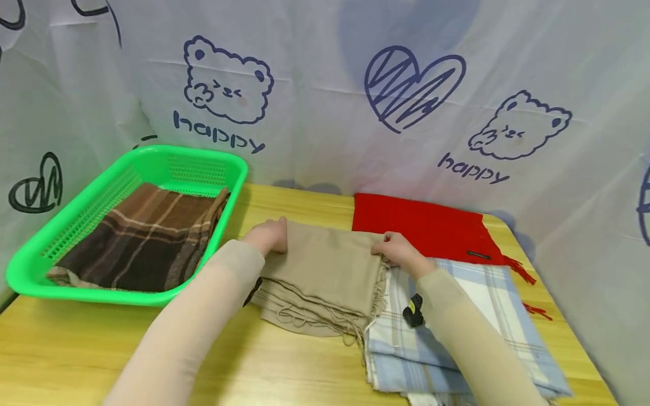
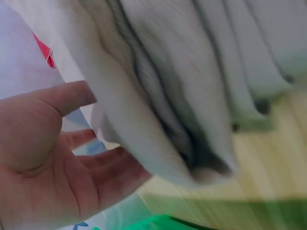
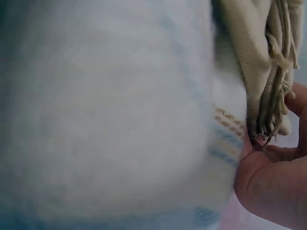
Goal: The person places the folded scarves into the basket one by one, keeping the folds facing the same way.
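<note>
A folded beige scarf (image 1: 327, 262) with a fringed right edge lies in several layers on the wooden table. At its far left corner, my left hand (image 1: 271, 235) holds the folded edge; in the left wrist view the thumb (image 2: 76, 97) is on one side of the layers and the fingers (image 2: 117, 175) curl beneath. My right hand (image 1: 401, 252) pinches the far right corner, by the fringe (image 3: 276, 103). Under the right wrist, a folded blue-and-white plaid scarf (image 1: 487, 304) lies against the beige one.
To the left stands a green plastic basket (image 1: 76, 292) with a folded brown plaid scarf (image 1: 147, 237) inside. A red scarf (image 1: 416, 223) with red tassels lies at the back right, partly under the plaid one. A white printed cloth (image 1: 320, 124) hangs behind the table (image 1: 284, 372).
</note>
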Tool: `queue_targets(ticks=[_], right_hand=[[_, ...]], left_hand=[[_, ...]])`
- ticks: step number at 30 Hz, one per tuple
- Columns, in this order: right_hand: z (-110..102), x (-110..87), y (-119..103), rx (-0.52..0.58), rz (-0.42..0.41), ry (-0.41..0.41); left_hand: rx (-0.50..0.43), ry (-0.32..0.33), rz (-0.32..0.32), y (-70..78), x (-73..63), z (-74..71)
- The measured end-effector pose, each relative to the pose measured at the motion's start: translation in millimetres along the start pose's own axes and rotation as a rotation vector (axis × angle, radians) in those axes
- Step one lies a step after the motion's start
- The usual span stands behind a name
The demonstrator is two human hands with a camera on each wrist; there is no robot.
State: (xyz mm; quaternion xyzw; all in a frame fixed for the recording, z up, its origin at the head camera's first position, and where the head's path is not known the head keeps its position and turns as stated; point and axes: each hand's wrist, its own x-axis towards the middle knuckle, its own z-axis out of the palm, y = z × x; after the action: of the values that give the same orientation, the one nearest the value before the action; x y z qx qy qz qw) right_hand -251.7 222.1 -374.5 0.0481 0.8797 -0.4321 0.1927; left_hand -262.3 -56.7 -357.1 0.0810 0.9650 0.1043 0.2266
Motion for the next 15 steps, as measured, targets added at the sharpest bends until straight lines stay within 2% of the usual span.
queue_targets(ticks=[2, 4, 6, 9, 11, 13, 15], right_hand=[[-0.8, -1.7, 2.8, 0.009, 0.011, -0.008], [-3.2, -6.9, 3.2, 0.035, 0.014, -0.026], [-4.4, -13.3, 2.8, 0.065, 0.023, -0.068], [-1.7, -24.1, 2.3, 0.120, 0.042, -0.176], [2.6, -31.4, 2.8, 0.121, 0.055, -0.244], [8.4, -37.9, 3.4, 0.103, 0.073, -0.277], [13.2, -42.3, 3.0, 0.031, 0.068, -0.261]], left_hand=[[-0.020, -0.004, 0.012, -3.2, -0.3, 0.7], [-0.006, 0.021, 0.045, -2.7, -0.1, 1.0], [0.054, 0.053, 0.103, -1.0, 0.4, 2.6], [0.165, 0.090, 0.206, 3.1, 2.4, 7.1], [0.222, 0.086, 0.254, 6.0, 3.8, 10.1], [0.251, 0.072, 0.270, 9.2, 4.6, 12.3], [0.266, 0.050, 0.261, 13.3, 3.7, 13.2]])
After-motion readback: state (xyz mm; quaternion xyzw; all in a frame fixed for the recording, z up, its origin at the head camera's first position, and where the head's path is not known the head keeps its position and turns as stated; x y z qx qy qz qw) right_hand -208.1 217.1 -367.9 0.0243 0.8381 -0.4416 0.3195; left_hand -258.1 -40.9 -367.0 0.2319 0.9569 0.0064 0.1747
